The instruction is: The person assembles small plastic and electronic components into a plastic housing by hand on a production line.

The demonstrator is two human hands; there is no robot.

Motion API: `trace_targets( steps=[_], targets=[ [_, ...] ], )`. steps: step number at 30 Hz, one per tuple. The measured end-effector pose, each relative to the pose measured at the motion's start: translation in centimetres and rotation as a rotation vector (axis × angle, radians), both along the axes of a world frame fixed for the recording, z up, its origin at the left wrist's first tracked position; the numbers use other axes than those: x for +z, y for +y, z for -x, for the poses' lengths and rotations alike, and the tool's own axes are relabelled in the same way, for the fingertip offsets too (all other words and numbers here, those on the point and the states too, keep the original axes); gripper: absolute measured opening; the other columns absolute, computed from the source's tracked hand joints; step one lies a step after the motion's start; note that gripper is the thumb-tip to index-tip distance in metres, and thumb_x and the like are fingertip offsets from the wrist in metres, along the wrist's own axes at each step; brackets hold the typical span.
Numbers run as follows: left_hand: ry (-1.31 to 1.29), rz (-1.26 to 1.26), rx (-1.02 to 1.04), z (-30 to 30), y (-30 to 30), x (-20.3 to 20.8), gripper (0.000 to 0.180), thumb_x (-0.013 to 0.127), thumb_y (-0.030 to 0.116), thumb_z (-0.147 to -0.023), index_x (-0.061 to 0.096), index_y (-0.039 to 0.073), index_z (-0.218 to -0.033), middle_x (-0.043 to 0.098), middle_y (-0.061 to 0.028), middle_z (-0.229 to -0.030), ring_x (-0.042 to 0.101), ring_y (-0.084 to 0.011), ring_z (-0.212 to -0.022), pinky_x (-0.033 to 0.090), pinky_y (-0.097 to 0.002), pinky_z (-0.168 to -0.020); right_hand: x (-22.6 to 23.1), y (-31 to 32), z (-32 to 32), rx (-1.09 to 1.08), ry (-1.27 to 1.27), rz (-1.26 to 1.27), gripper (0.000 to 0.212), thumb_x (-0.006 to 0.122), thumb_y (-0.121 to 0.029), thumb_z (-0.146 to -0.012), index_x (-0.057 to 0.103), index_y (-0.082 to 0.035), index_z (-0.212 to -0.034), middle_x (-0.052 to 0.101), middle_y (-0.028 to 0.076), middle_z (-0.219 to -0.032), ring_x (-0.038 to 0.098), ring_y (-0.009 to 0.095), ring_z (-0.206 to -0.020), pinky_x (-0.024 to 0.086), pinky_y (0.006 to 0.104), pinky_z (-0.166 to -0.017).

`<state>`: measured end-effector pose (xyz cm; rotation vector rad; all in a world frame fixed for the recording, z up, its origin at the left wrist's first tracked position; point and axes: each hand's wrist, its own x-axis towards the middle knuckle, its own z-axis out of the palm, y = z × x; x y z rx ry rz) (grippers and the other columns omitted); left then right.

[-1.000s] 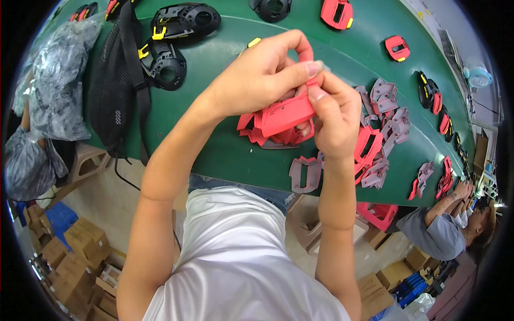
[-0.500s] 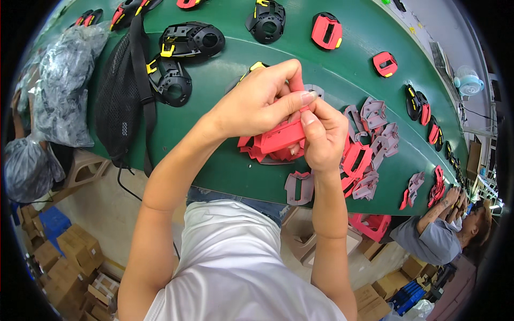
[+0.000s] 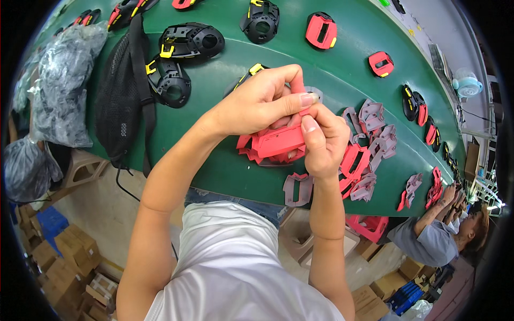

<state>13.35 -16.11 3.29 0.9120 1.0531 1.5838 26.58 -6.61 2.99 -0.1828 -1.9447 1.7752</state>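
Observation:
Both my hands are closed and meet over the green table [image 3: 225, 168]. My left hand [image 3: 262, 104] pinches a red plastic part [image 3: 282, 138], thumb and bent forefinger at its upper end. My right hand [image 3: 325, 142] grips the same part from the right with thumb and fingers. Fingers cover much of the part, so its full shape is hidden. Under it lie more red pieces [image 3: 246, 147]. A grey part with a slot [image 3: 297, 190] lies near the table's front edge. Right of my right hand is a loose heap of grey parts [image 3: 381, 142] and red frames [image 3: 353, 161].
Black shells with yellow clips [image 3: 193, 40] and red-and-black pieces [image 3: 321, 31] stand along the far side. A black mesh bag [image 3: 118, 99] and a clear plastic sack [image 3: 61, 85] are at left. A co-worker [image 3: 428, 235] sits at right; cartons [image 3: 80, 249] stand on the floor.
The far row of black and red pieces has shifted slightly left in the picture. My hands keep their pinch on the red part, with only a small shift of the fingers.

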Motion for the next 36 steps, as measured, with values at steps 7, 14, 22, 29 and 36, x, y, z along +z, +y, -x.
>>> trace_targets(
  steps=[7, 14, 22, 29, 36],
  targets=[
    [0.039, -0.037, 0.024, -0.2, 0.1, -0.8, 0.021, 0.054, 0.016, -0.093, 0.041, 0.005, -0.080, 0.045, 0.0033, -0.058, 0.038, 0.0003, -0.047, 0.027, -0.0177, -0.039, -0.4, -0.3, -0.1, 0.000, -0.042, 0.121, 0.018, 0.047, -0.007, -0.087, 0.056, 0.002, -0.074, 0.055, 0.000, -0.053, 0.048, 0.004, -0.040, 0.037, 0.0183, -0.038],
    [0.166, -0.053, 0.123, -1.0, 0.4, -1.4, 0.021, 0.053, 0.015, -0.093, 0.039, 0.005, -0.081, 0.045, 0.0038, -0.059, 0.038, 0.0002, -0.047, 0.027, -0.0182, -0.039, -0.6, 0.1, -0.1, -0.059, -0.033, 0.144, 0.020, 0.047, -0.008, -0.087, 0.055, 0.002, -0.071, 0.055, 0.001, -0.053, 0.048, 0.003, -0.041, 0.037, 0.0187, -0.038],
    [-0.117, -0.062, -0.042, -0.3, 0.5, -1.4, 0.021, 0.052, 0.019, -0.094, 0.040, 0.006, -0.083, 0.045, 0.0040, -0.059, 0.035, 0.0000, -0.044, 0.024, -0.0170, -0.038, 0.1, -0.1, 0.0, -0.050, 0.003, -0.047, 0.019, 0.048, -0.008, -0.086, 0.055, 0.003, -0.071, 0.055, 0.001, -0.053, 0.048, 0.004, -0.041, 0.036, 0.0193, -0.038],
    [-0.083, -0.053, -0.069, 0.0, 0.1, -0.9, 0.020, 0.052, 0.018, -0.094, 0.040, 0.006, -0.084, 0.045, 0.0041, -0.059, 0.037, 0.0001, -0.045, 0.025, -0.0171, -0.038, 0.4, -0.2, 0.0, -0.043, 0.008, -0.092, 0.020, 0.049, -0.008, -0.086, 0.055, 0.002, -0.071, 0.055, 0.001, -0.053, 0.048, 0.004, -0.041, 0.036, 0.0193, -0.038],
    [0.040, -0.102, 0.054, -0.6, 0.7, -2.3, 0.018, 0.051, 0.015, -0.094, 0.040, 0.005, -0.084, 0.045, 0.0037, -0.060, 0.036, 0.0010, -0.047, 0.025, -0.0173, -0.039, -0.4, -0.4, 0.1, -0.111, -0.071, 0.103, 0.019, 0.048, -0.006, -0.085, 0.055, 0.001, -0.069, 0.053, -0.001, -0.052, 0.046, 0.003, -0.040, 0.035, 0.0192, -0.038]
  ],
)
